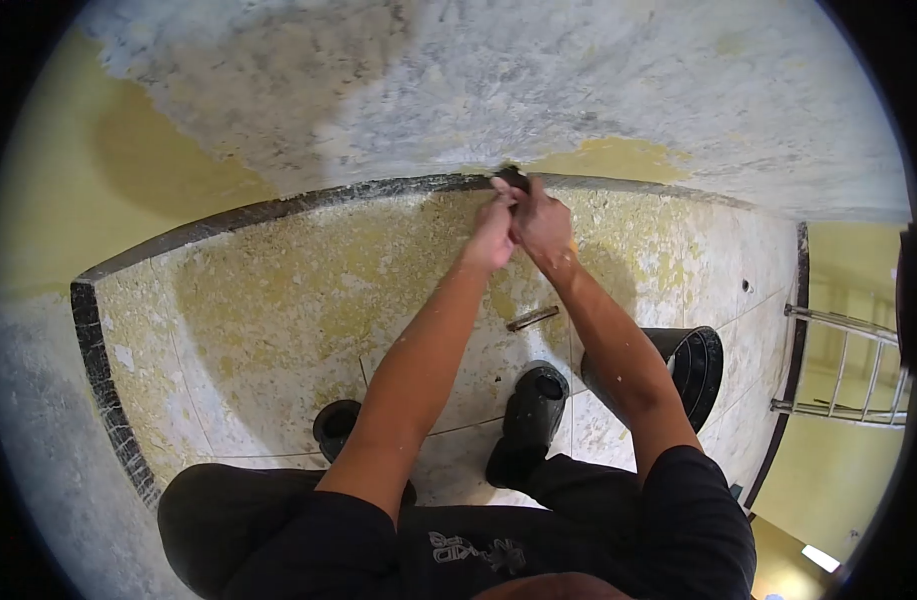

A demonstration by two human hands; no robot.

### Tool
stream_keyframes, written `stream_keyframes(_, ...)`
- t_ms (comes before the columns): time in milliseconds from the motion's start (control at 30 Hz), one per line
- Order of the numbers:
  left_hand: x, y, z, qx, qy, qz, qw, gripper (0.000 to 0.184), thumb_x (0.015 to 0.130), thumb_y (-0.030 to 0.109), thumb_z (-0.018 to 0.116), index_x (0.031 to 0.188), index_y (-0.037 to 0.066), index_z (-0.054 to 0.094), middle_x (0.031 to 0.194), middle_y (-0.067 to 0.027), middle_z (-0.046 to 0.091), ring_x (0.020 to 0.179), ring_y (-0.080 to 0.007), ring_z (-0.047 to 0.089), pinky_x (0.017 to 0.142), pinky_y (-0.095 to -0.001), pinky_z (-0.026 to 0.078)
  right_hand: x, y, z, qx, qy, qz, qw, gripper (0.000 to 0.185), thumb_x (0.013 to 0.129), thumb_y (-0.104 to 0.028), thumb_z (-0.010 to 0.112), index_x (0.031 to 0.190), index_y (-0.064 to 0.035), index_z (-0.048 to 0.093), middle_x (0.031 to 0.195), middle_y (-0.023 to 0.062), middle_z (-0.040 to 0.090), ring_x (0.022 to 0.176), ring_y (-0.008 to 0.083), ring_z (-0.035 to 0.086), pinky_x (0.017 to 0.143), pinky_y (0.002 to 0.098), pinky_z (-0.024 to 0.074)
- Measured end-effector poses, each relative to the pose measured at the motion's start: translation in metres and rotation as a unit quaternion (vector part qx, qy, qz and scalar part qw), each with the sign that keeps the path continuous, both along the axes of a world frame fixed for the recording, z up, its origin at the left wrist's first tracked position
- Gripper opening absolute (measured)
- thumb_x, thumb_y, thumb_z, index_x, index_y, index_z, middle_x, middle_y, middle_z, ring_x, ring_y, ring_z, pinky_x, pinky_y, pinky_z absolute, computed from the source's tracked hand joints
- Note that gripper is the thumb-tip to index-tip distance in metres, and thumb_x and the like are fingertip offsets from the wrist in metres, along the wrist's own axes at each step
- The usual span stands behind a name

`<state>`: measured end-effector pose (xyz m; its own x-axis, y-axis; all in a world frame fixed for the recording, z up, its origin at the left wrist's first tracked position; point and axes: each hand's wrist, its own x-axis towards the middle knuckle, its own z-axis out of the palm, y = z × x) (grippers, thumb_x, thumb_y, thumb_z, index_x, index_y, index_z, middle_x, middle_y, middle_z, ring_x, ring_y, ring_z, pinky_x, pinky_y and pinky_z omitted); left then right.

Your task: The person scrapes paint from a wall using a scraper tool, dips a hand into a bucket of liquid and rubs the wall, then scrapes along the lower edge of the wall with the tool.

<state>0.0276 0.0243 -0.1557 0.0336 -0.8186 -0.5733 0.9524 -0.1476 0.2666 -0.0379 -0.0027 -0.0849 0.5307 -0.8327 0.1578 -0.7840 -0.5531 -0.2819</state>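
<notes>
Evidently, good work this low down depends on steady pressure and a shallow angle. The left hand (pixel 494 235) and the right hand (pixel 545 222) are together, closed around a dark scraping tool (pixel 511 178) whose far end sits at the foot of the wall (pixel 539 80), right by the dark skirting strip (pixel 309 200). Fingers hide much of it, so its exact shape and the tilt of its edge cannot be told.

With both hands sharing the load, one would do best to steer and the other to push, keeping the edge nearly flat so that it slides beneath the coating rather than gouging the pale surface. Short strokes would suit this spot, since a long one could slip onto the skirting strip and chip it.

Just to the right lies a yellow paint patch (pixel 619 158) low on the wall; starting from its ragged border should give the edge something to catch. Footing deserves care too: yellow flakes (pixel 349 270) litter the floor tiles (pixel 459 470) and may be slippery. A narrow bar (pixel 534 318) lies below the forearms, near a black bucket (pixel 701 380), and is best kept clear of the feet.
</notes>
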Motion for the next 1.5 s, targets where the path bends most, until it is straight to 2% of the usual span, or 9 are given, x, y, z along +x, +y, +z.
stream_keyframes(133,-0.007,-0.004,0.023,0.001,0.012,-0.008,1.0,0.032,0.098,0.043,0.04,0.092,0.019,0.06,0.074,0.0037,0.055,0.059,-0.0095,0.047,0.047,-0.0273,0.033,-0.002,-0.006,0.015,0.001,0.049,-0.053,0.997,0.038,0.088,-0.046,0.051,0.09,-0.0079,0.05,0.057,0.0207,0.06,0.054,0.0382,0.062,0.048,0.0471,0.0479)
stream_keyframes(300,0.013,0.01,0.029,0.003,-0.016,0.028,0.999,0.027,0.098,0.032,0.042,0.09,0.012,0.059,0.091,-0.0028,0.062,0.081,-0.0144,0.06,0.07,-0.0294,0.049,0.019,0.009,0.027,0.037,0.056,-0.039,0.997,0.036,0.091,-0.043,0.048,0.092,-0.0074,0.052,0.061,0.0204,0.062,0.057,0.0379,0.063,0.049,0.0461,0.0484)
stream_keyframes(533,0.035,0.017,0.02,-0.023,0.066,0.052,0.996,0.028,0.099,0.033,0.04,0.094,0.013,0.059,0.093,-0.0021,0.061,0.084,-0.0137,0.059,0.072,-0.0304,0.05,0.039,0.011,0.027,-0.014,0.023,0.047,0.999,0.03,0.091,-0.037,0.049,0.087,-0.0069,0.05,0.066,0.018,0.063,0.057,0.0369,0.063,0.05,0.045,0.0499)
stream_keyframes(667,0.017,0.01,0.018,-0.043,0.014,0.028,0.999,0.031,0.099,0.036,0.039,0.096,0.013,0.058,0.093,-0.001,0.061,0.086,-0.0132,0.059,0.073,-0.0299,0.05,0.021,0.006,0.015,-0.033,0.001,0.04,0.999,0.034,0.089,-0.041,0.051,0.085,-0.0074,0.05,0.064,0.0186,0.063,0.056,0.0367,0.063,0.049,0.0449,0.0494)
stream_keyframes(733,0.01,0.007,0.027,-0.027,-0.002,-0.002,1.0,0.034,0.099,0.038,0.035,0.103,0.012,0.057,0.101,-0.0007,0.062,0.093,-0.0159,0.06,0.084,-0.033,0.049,0.012,0.003,0.021,-0.016,0.05,-0.014,0.999,0.038,0.088,-0.046,0.052,0.083,-0.0079,0.049,0.062,0.019,0.062,0.056,0.0365,0.063,0.048,0.0447,0.049)
stream_keyframes(967,0.039,0.021,0.02,-0.08,0.121,0.036,0.989,0.033,0.099,0.037,0.038,0.103,0.011,0.057,0.101,-0.0023,0.062,0.091,-0.0148,0.061,0.079,-0.0314,0.051,0.047,0.015,0.027,0.008,0.055,0.047,0.997,0.036,0.091,-0.043,0.047,0.091,-0.0069,0.05,0.067,0.0189,0.063,0.059,0.0379,0.063,0.051,0.0465,0.0495)
stream_keyframes(1267,0.016,0.009,0.04,-0.001,0.029,-0.006,1.0,0.035,0.099,0.039,0.037,0.101,0.011,0.058,0.1,-0.0026,0.062,0.09,-0.0144,0.061,0.077,-0.0329,0.052,0.023,0.007,0.049,0.079,0.088,0.0,0.993,0.032,0.092,-0.038,0.045,0.098,-0.0076,0.05,0.076,0.0193,0.065,0.066,0.0375,0.065,0.056,0.0467,0.0509)
stream_keyframes(1400,0.01,0.011,0.049,-0.054,0.092,0.019,0.994,0.033,0.098,0.037,0.04,0.102,0.011,0.058,0.102,-0.0035,0.063,0.093,-0.0166,0.061,0.082,-0.0328,0.051,0.02,0.003,0.049,0.025,0.156,0.016,0.987,0.034,0.092,-0.041,0.044,0.096,-0.0075,0.049,0.076,0.0187,0.065,0.066,0.0368,0.065,0.057,0.047,0.0509)
stream_keyframes(1500,0.029,0.016,0.038,-0.105,0.13,0.0,0.986,0.032,0.099,0.032,0.036,0.105,0.01,0.059,0.104,-0.005,0.063,0.097,-0.0171,0.06,0.088,-0.0324,0.049,0.029,0.005,0.026,-0.015,0.023,0.077,0.997,0.038,0.092,-0.045,0.046,0.091,-0.0068,0.05,0.068,0.0204,0.064,0.063,0.0378,0.064,0.053,0.0456,0.05)
